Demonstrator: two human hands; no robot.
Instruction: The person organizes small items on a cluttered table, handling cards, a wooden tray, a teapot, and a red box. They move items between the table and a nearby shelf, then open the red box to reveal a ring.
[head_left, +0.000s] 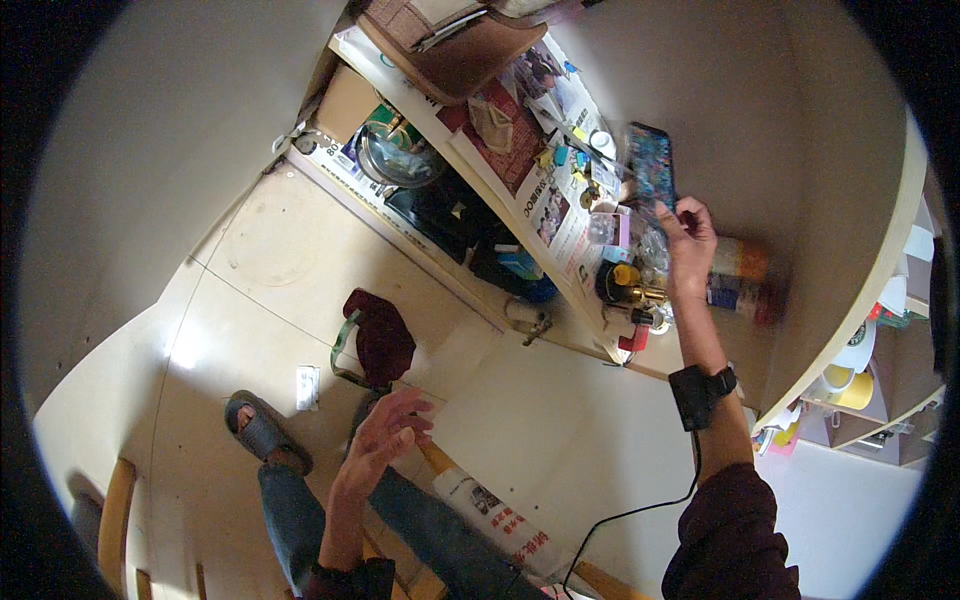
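My right hand (688, 244) grips a smartphone (652, 161) with a blurred, colourful face. It is held over the upper shelf (551, 202), which is lined with newspaper and crowded with small items. Just below that hand stand a dark bottle with a gold neck (646, 292) and a pink box (611, 229). Over my legs hovers my left hand (386, 439), its fingers loosely apart and holding nothing. Nearest to it are a dark red cloth bag (384, 337) with a green strap on the floor and a wooden bar (435, 457) beside a printed white wrap (491, 510).
A glass lid (399, 157) and dark items lie on the lower shelf. On the tiled floor is a small white packet (307, 388) near my slippered foot (255, 424). A black cable (637, 514) hangs from my right wrist. Shelving with cups (844, 379) stands at right.
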